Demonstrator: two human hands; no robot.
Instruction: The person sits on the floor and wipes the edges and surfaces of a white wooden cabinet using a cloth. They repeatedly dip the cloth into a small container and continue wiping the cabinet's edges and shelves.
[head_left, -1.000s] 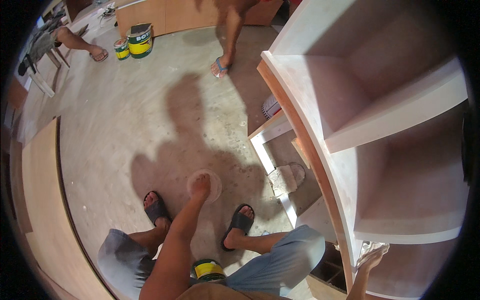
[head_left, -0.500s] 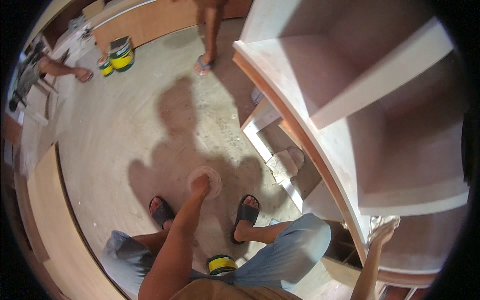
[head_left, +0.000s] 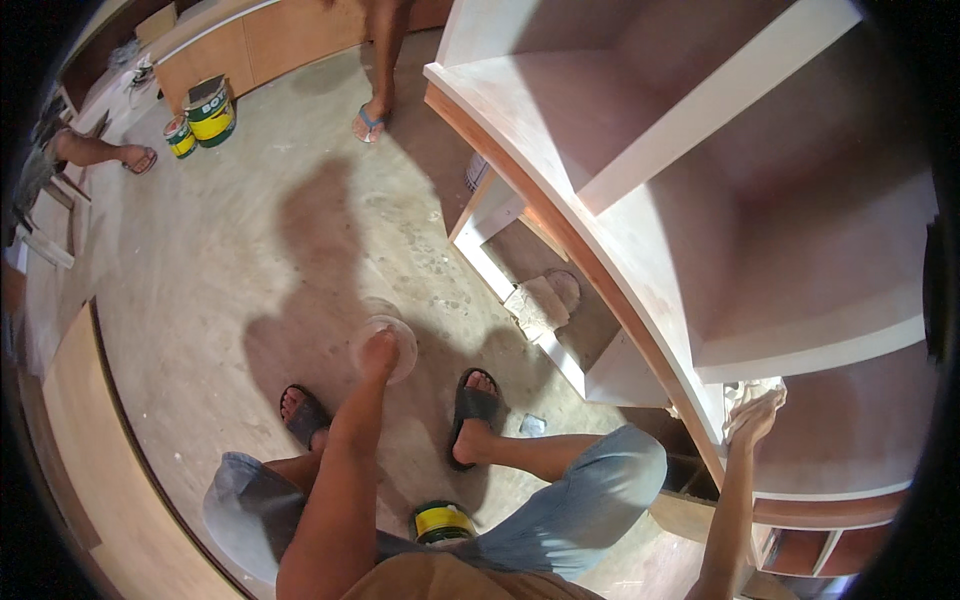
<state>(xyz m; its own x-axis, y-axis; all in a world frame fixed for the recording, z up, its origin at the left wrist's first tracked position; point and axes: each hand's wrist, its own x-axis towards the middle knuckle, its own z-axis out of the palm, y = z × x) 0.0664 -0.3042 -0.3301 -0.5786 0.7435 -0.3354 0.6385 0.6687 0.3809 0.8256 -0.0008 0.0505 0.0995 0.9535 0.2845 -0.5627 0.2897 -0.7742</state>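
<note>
My left hand (head_left: 379,355) is closed at a round, translucent plastic dish (head_left: 403,366) between my knees, above the concrete floor. The fingertips are partly hidden, and I cannot tell whether the dish is a lid or a shallow tub. Over at the right, my right hand (head_left: 758,415) grips a crumpled whitish cloth (head_left: 745,392) against the curved front edge of a white-coated shelf unit (head_left: 640,265). Its fingers are bent round the cloth.
A yellow-and-green paint can (head_left: 442,521) stands between my legs. Two more cans (head_left: 210,112) are at the far left. Another cloth (head_left: 540,305) lies over a white frame. A person's foot (head_left: 369,121) and another person's leg (head_left: 105,152) show farther off. A wooden panel (head_left: 100,440) lies at left.
The view has shifted, so the room appears moved left and up. The dish in my left hand looks shifted off a faint ring on the floor. My right hand still holds the cloth at the shelf.
</note>
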